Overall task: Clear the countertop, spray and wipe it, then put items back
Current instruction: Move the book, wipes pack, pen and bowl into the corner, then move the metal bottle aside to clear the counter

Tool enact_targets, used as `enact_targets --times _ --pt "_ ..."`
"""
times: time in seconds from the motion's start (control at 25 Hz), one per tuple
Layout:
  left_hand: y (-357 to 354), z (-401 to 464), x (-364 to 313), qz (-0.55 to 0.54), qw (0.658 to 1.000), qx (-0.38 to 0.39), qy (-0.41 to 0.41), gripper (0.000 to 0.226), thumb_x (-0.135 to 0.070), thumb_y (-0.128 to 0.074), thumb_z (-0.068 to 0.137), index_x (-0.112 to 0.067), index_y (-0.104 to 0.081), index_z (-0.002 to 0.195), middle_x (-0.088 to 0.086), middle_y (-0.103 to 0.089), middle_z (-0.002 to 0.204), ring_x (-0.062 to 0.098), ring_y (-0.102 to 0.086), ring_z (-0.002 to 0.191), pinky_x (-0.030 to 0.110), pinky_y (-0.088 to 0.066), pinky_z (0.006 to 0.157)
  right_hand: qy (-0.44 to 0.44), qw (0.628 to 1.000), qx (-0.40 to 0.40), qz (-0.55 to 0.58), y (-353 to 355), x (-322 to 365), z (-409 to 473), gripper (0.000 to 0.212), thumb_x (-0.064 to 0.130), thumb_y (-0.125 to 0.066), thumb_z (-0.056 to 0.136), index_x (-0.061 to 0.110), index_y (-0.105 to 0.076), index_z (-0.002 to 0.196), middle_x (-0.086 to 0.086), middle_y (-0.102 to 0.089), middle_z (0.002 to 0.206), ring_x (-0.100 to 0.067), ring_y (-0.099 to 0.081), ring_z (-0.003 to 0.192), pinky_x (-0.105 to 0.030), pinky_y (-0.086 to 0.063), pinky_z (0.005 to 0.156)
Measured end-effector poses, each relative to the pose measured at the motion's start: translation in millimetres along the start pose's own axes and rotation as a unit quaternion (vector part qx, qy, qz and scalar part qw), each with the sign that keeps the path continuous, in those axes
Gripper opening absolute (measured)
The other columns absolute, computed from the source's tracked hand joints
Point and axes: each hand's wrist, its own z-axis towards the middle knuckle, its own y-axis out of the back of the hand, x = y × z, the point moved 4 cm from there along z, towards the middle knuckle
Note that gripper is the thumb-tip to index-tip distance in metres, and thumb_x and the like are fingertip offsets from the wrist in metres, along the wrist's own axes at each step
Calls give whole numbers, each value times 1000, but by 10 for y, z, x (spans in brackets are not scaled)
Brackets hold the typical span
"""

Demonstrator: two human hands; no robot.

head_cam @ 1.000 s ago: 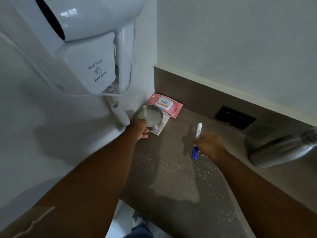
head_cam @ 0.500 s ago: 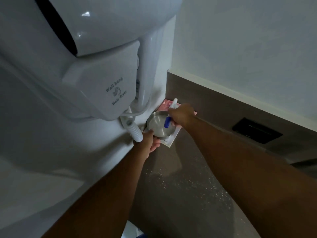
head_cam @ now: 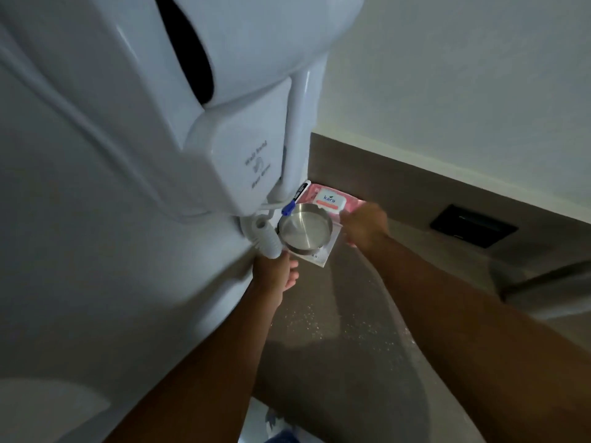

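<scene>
While your left hand (head_cam: 277, 270) rests at the near rim of the steel bowl (head_cam: 305, 227), its grip looks loose: the fingers lie against the bowl's edge and the white sheet (head_cam: 319, 255) under it, and whether they pinch anything cannot be told from here. That contact reads as a steadying touch, keeping the bowl seated in the corner under the wall-hung hair dryer (head_cam: 243, 174). Your right hand (head_cam: 364, 226) covers the near right end of the pink wipes pack (head_cam: 329, 199), fingers curled over its edge as if holding it, though the fingertips are hidden, so the hold is a judgement. The pack lies flat against the back wall, touching the far side of the bowl. A blue-and-white marker (head_cam: 295, 199) lies tucked behind the bowl, close to the dryer's coiled cord (head_cam: 267, 239), where it cannot roll off. All these things are bunched in the far left corner of the surface (head_cam: 335, 362), which shows pale speckles near its middle. A dark recessed plate (head_cam: 473, 226) sits in the backsplash to the right. Judging by this, you are gathering items tightly, likely to free the rest of the surface.
</scene>
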Motion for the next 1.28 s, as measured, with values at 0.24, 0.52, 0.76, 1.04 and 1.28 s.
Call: enact_targets --times 0.24,0.52,0.76,1.04,1.28 --pt "-547 -656 298 297 944 86 -111 21 -21 -54 85 -6 -69 89 19 -72 100 29 -69 86 39 -56 81 50 996 -68 21 1163 -646 -865 19 36 -65 91 17 -69 89 1 -70 82 -11 -65 73 -28 -52 63" --pt "-2630 -1814 443 417 827 242 -290 65 -39 -70 83 -20 -45 140 4 -57 136 19 -56 121 22 -40 91 92 951 -277 -103 3115 -1266 -1230 33 43 -64 90 25 -61 118 3 -64 120 -16 -62 106 -34 -52 88" --pt "-3594 -2160 621 387 815 264 -340 111 -51 -86 60 -27 -23 149 -2 -44 148 19 -45 133 33 -46 101 67 984 -160 -44 3241 -1957 -1001 67 48 -79 76 24 -50 132 0 -61 122 -17 -61 107 -33 -54 87" --pt "-3445 -2002 323 299 854 175 -388 78 -53 -84 60 -32 -46 125 -16 -62 107 2 -60 88 8 -40 61 149 979 -142 -3 2985 -1574 -754 44 31 -75 85 26 -53 123 9 -61 106 -9 -59 94 -12 -42 71" --pt "-2532 -1107 -522 347 835 63 -423 82 -53 -86 56 -28 -44 122 -5 -64 113 13 -64 98 27 -54 78 227 969 -83 41 2291 -449 -434 49 27 -73 87 18 -52 130 -1 -63 122 -10 -55 100 -12 -40 77"
